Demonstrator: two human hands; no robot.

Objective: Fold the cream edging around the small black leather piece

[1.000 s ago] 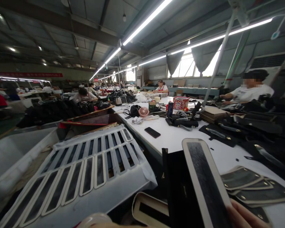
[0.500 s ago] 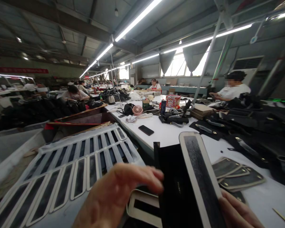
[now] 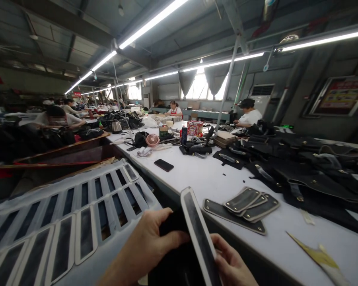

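Note:
My right hand [image 3: 231, 260] grips a long dark strip [image 3: 199, 232] with a pale border and a rounded end, tilted up in front of me. Behind and left of it is a black panel [image 3: 176, 264], with my left hand [image 3: 147, 244] closed on its upper part, thumb near the strip's edge. Whether strip and panel are joined, I cannot tell. At my left, a pale slotted sheet [image 3: 111, 248] bears similar pale-bordered strips [image 3: 86, 234]. On the white table to the right lie several dark pieces with metal eyelets [image 3: 244, 200].
A phone [image 3: 164, 165], a pink fan [image 3: 152, 140] and a patterned box [image 3: 195, 128] are on the white table [image 3: 191, 171]. Black bag parts [image 3: 310, 174] with handles pile up at right. A yellowish pointed piece [image 3: 319, 256] lies near the front. Several people work farther back.
My left hand, previously apart with fingers extended, now grips the black panel. The strip and panel are lower and farther left in view. My view has turned right.

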